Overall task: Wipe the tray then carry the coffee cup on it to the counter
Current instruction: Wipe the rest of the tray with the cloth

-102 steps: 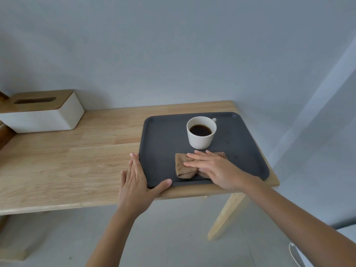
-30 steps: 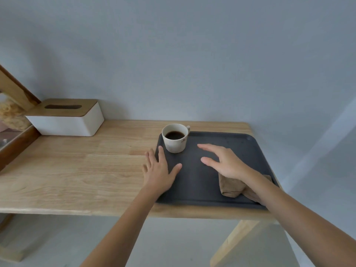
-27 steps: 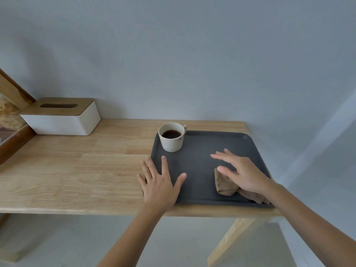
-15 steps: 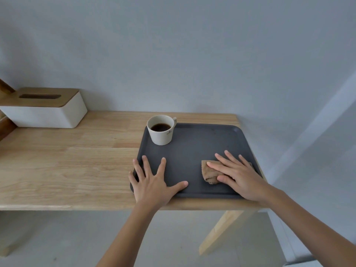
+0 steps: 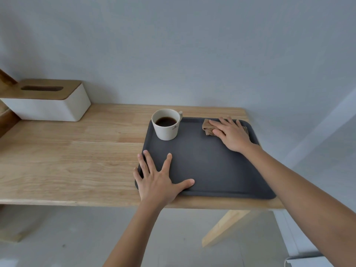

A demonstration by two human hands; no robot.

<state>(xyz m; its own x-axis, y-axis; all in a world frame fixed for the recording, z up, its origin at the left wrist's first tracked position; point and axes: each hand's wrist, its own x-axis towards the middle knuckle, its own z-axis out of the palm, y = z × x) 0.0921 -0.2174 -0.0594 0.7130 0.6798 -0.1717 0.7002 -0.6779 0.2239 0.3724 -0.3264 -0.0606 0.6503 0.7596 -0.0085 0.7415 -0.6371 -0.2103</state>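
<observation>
— Tray [image 5: 208, 166], dark grey, sits at the right end of the wooden table [image 5: 73, 162], seen from my head camera. Where are your hands?

— My left hand [image 5: 156, 182] lies flat on the tray's near left corner, fingers spread, thumb stretched along the near rim, gripping nothing. My right hand [image 5: 233, 133] is flat too, palm down on the cloth [image 5: 207, 128] at the far right corner, pressing it to the tray rather than closing around it.

— And the cup [image 5: 166, 125]?

— White, upright, with dark coffee in it. It stands inside the tray at the far left corner, handle turned toward the wall, well apart from both hands.

— How much of the cloth shows?

— A brown, crumpled edge sticks out left of my fingers, and a sliver past the right side of my hand; the rest is under my palm.

— Anything else on the table?

— A white tissue box [image 5: 48, 105] with a wooden lid, at the far left against the grey wall.
</observation>
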